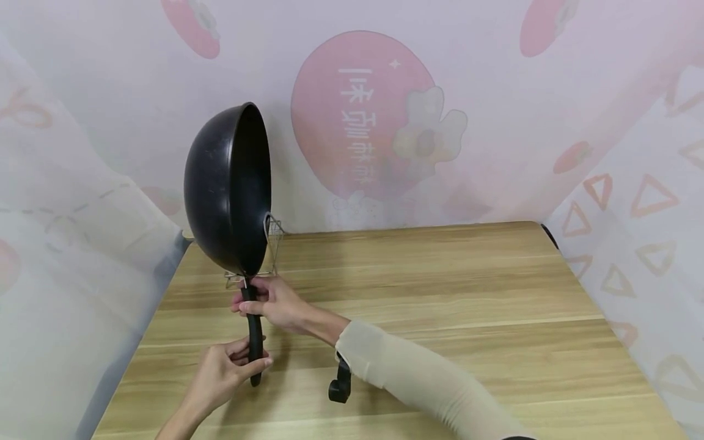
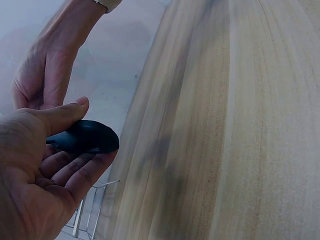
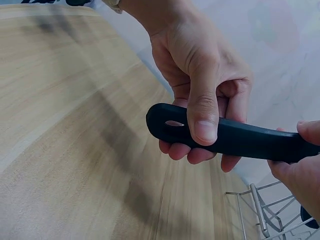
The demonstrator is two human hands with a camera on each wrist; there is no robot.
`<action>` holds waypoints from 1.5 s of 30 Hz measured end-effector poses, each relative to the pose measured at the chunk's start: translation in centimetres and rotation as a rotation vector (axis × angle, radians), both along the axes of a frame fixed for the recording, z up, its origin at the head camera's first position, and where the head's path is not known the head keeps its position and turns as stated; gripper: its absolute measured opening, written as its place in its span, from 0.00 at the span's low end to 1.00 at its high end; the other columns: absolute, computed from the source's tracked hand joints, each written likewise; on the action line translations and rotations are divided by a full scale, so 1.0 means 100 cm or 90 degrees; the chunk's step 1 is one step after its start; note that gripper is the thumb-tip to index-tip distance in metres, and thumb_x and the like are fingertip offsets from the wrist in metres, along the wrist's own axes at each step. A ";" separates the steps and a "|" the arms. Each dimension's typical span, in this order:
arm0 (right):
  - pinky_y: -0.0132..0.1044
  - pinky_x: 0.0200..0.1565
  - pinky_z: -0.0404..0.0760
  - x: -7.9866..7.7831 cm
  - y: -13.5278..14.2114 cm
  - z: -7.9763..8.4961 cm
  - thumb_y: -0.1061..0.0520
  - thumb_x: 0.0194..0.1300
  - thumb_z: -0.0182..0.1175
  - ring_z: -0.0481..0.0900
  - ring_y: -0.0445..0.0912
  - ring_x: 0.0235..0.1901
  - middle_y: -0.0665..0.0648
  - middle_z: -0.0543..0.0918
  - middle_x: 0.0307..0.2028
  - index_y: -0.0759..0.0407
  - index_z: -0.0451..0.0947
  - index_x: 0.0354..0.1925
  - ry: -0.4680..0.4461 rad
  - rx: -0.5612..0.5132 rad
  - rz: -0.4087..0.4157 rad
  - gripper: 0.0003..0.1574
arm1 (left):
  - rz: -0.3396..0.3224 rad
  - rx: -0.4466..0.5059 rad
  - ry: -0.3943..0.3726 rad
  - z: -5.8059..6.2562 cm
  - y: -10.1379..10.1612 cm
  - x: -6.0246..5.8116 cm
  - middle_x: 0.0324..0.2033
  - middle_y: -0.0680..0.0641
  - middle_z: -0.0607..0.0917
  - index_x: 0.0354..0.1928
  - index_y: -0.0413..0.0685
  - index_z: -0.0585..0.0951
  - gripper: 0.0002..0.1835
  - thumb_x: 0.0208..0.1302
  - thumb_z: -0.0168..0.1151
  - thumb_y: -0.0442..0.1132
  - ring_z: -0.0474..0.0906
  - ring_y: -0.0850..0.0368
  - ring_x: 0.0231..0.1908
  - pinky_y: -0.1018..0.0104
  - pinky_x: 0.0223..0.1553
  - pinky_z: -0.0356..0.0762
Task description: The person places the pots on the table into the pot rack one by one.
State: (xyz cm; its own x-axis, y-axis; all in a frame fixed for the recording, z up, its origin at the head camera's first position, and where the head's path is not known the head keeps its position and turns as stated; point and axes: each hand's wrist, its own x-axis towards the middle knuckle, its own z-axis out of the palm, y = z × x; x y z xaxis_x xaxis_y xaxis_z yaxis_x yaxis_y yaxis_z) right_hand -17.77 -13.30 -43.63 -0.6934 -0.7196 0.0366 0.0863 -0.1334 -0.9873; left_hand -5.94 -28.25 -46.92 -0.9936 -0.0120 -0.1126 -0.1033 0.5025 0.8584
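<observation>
A black wok (image 1: 211,177) stands on its side in the head view, its bowl opening toward the right and its handle (image 1: 255,342) pointing toward me. Near the handle's end, my left hand (image 1: 220,373) grips it between thumb and fingers. My right hand (image 1: 277,302) pinches the same handle higher up, close to the bowl. In the right wrist view the left thumb lies along the top of the handle (image 3: 250,137), with the fingers curled beneath. A wire rack (image 1: 274,241) shows behind and below the bowl, partly hidden by it.
The wood-grain table (image 1: 440,293) reaches back to a patterned wall covering (image 1: 495,122), which also rises at both sides. A black strap piece (image 1: 341,382) hangs at my right wrist, below the light sleeve (image 1: 418,373).
</observation>
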 end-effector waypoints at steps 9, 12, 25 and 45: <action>0.34 0.57 0.86 -0.002 0.003 -0.011 0.71 0.75 0.60 0.89 0.51 0.55 0.71 0.84 0.58 0.67 0.73 0.70 -0.026 -0.009 0.001 0.27 | -0.001 -0.022 0.018 -0.006 0.001 -0.001 0.37 0.48 0.94 0.57 0.31 0.86 0.27 0.59 0.82 0.39 0.92 0.54 0.44 0.69 0.42 0.89; 0.36 0.58 0.86 -0.002 0.004 -0.015 0.71 0.75 0.61 0.89 0.49 0.54 0.71 0.85 0.58 0.67 0.73 0.70 -0.040 -0.016 0.003 0.28 | -0.001 -0.039 0.015 -0.009 0.001 -0.001 0.36 0.49 0.94 0.57 0.31 0.86 0.27 0.58 0.82 0.40 0.92 0.54 0.44 0.70 0.42 0.89; 0.38 0.58 0.86 -0.003 0.006 -0.030 0.70 0.75 0.61 0.89 0.49 0.53 0.64 0.87 0.53 0.67 0.74 0.67 -0.059 -0.038 -0.001 0.25 | -0.008 -0.067 -0.001 -0.013 -0.001 -0.001 0.36 0.50 0.94 0.56 0.33 0.87 0.26 0.59 0.82 0.40 0.92 0.55 0.43 0.72 0.41 0.88; 0.43 0.58 0.86 -0.006 -0.001 -0.048 0.73 0.75 0.60 0.88 0.55 0.54 0.66 0.86 0.52 0.70 0.74 0.67 -0.115 -0.061 -0.016 0.25 | -0.008 -0.111 -0.008 -0.023 -0.008 -0.005 0.43 0.40 0.93 0.53 0.35 0.89 0.26 0.55 0.84 0.42 0.91 0.48 0.48 0.62 0.46 0.89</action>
